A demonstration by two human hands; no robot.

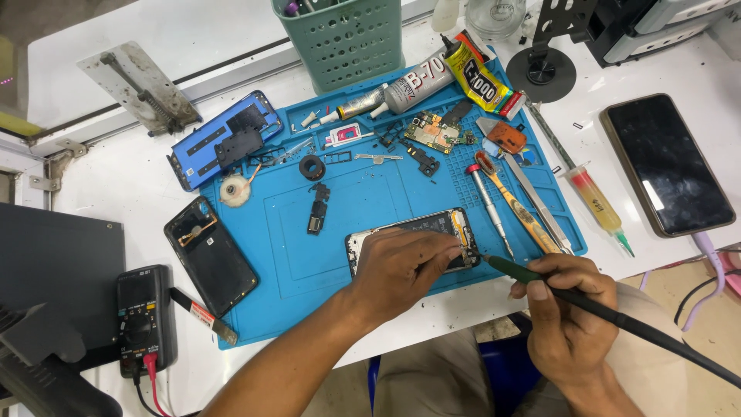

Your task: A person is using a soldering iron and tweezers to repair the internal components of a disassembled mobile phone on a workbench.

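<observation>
An opened phone (432, 228) lies face down on the blue work mat (347, 201), its insides showing. My left hand (401, 266) presses down on the phone's near half and covers it. My right hand (567, 309) grips a dark pen-shaped soldering iron (540, 276) with a green front section. The iron's tip touches the phone's right end beside my left fingertips. A black cable runs from the iron's rear off to the lower right.
Loose phone parts, a circuit board (432, 133), glue tubes (482, 77), tweezers (536, 202), screwdrivers and a blue back cover (224, 139) lie on the mat. A black phone (210, 255), multimeter (143, 316), syringe (598, 202), charging phone (668, 164) and green basket (343, 38) surround it.
</observation>
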